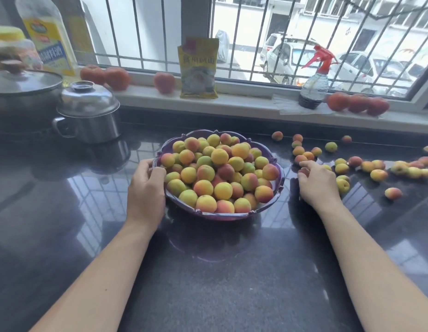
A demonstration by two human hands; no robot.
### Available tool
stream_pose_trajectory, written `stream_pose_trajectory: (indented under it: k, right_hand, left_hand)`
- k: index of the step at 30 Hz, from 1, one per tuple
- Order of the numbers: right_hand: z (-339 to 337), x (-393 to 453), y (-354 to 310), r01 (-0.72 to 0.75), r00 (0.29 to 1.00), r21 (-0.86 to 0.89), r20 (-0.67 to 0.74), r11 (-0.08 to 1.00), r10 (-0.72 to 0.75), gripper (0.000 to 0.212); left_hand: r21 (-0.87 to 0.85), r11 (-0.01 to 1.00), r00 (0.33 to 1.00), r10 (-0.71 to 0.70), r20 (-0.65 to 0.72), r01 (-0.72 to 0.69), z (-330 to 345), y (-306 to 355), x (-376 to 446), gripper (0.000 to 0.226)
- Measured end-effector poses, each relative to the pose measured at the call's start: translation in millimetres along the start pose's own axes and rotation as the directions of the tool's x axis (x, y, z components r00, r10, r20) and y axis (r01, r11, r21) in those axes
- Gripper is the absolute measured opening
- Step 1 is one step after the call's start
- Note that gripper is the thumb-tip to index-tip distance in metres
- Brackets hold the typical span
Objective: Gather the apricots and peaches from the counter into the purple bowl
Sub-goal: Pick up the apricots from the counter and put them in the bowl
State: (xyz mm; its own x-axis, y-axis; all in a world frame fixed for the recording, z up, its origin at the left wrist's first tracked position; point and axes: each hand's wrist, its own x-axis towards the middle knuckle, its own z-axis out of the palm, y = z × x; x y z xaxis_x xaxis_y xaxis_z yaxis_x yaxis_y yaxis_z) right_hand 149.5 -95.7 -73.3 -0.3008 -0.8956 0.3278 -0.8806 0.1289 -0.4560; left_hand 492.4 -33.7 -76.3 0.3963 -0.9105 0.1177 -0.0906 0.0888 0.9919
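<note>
Purple bowl [279, 188] heaped with fruit; loose apricots [376, 167] scattered right.

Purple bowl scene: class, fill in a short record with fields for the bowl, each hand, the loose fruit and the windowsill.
bowl: purple bowl, heaped with fruit
left hand: left hand grips the bowl's left rim
right hand: right hand curled on a small fruit
loose fruit: loose fruit scattered right of bowl
windowsill: spray bottle, yellow packet

Print on the yellow packet [198, 70] and oil bottle [49, 37] is too blurred to read.
</note>
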Motion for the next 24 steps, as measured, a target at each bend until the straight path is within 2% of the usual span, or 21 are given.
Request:
stream_pose_trajectory:
  k: [3,6,9,12,14,16,19,24]
  right_hand:
    - [-13,-2,-8,0.004,0.990,0.122,-0.139,0.993,0.013,0.027]
    - [-34,-5,-26,0.115,0.970,0.301,-0.239,0.947,-0.042,0.021]
    - [-52,-19,-56,0.269,0.962,0.485,-0.184,0.832,-0.203,0.021]
    - [-63,-43,-88,0.334,0.917,0.596,-0.028,0.730,-0.397,0.029]
    - [-63,-58,-106,0.380,0.843,0.585,0.099,0.717,-0.528,0.032]
    - [-53,-68,-117,0.463,0.781,0.524,0.140,0.715,-0.608,0.035]
    - [-34,-72,-123,0.564,0.749,0.403,0.117,0.721,-0.652,0.041]
    - [-25,-73,-125,0.619,0.729,0.306,0.119,0.723,-0.674,0.033]
  left_hand:
    - [0.001,1.000,1.000,0.001,0.002,-0.001,0,-1,0,0.026]
    - [0.004,1.000,1.000,0.001,-0.007,-0.001,0,-1,1,0.026]
    - [-0.003,1.000,1.000,0.000,-0.007,0.000,1,-1,0,0.026]
    - [0.003,1.000,1.000,0.004,-0.008,-0.004,1,-1,0,0.025]
    - [0.004,1.000,1.000,0.004,-0.007,-0.004,1,-2,1,0.020]
    - [0.000,1.000,1.000,-0.001,-0.019,0.001,1,-2,1,0.020]
    - [-0.014,1.000,1.000,-0.012,-0.028,0.012,2,-1,1,0.027]
    - [0.000,1.000,1.000,-0.012,-0.020,0.012,1,-3,2,0.028]
